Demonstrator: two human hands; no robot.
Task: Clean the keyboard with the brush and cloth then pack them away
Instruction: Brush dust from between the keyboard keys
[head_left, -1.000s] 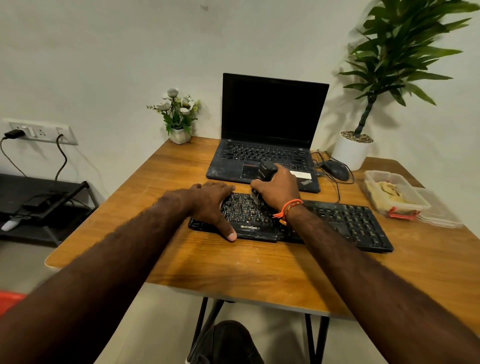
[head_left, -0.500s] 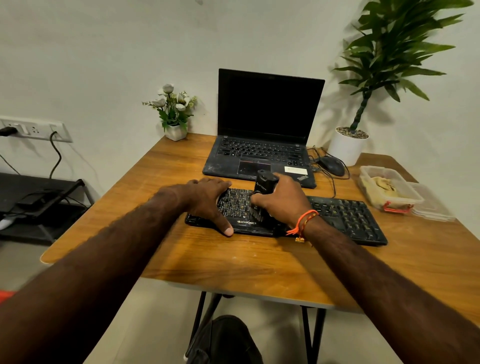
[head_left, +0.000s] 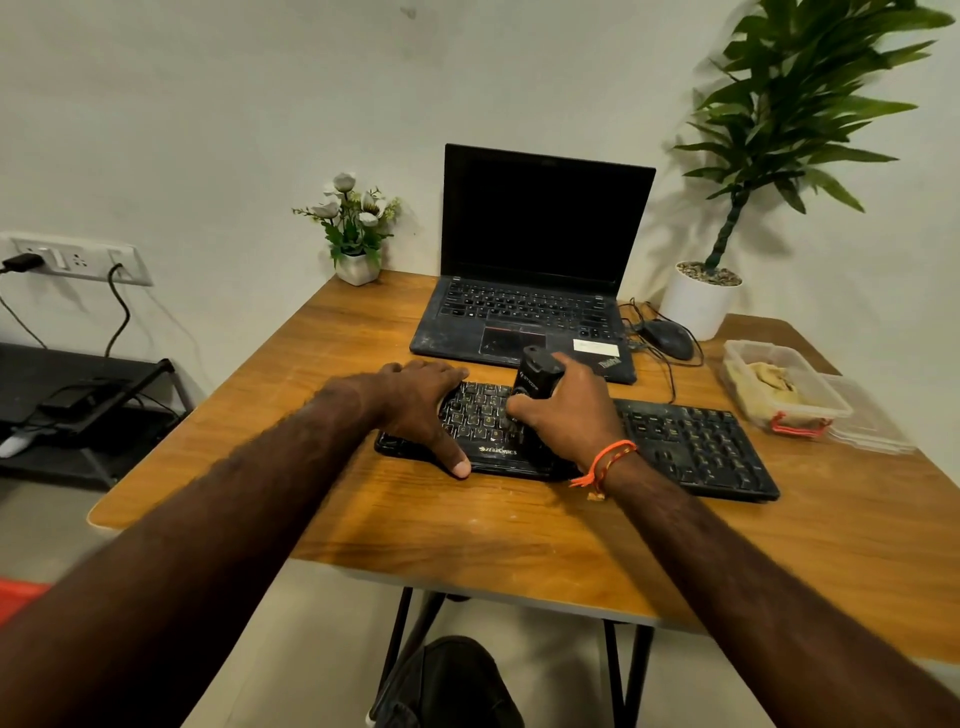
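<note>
Wooden table (head_left: 519, 525) against a pale wall carries everything, with the black keyboard (head_left: 691, 447) as the landmark, its long axis running left to right across the person's front. Behind the keyboard stands an open laptop (head_left: 540, 291); off its right end sits a clear container (head_left: 779, 384) holding a yellowish cloth (head_left: 769, 379). Both hands are on the keyboard's left half. The left hand (head_left: 415, 405) lies flat on the left end, fingers spread and straight, thumb reaching the front edge, apparently steadying it. The right hand (head_left: 566, 415) has its fingers curled tight round the black brush (head_left: 537, 376), whose handle stands nearly upright with its lower end on the keys near the keyboard's middle; the bristles are hidden by the hand. Judging from this, 1 stretch remains unbrushed: the right half, lying along the long axis to the right of the brush, nearer the right hand, so the coming strokes probably travel rightward.
</note>
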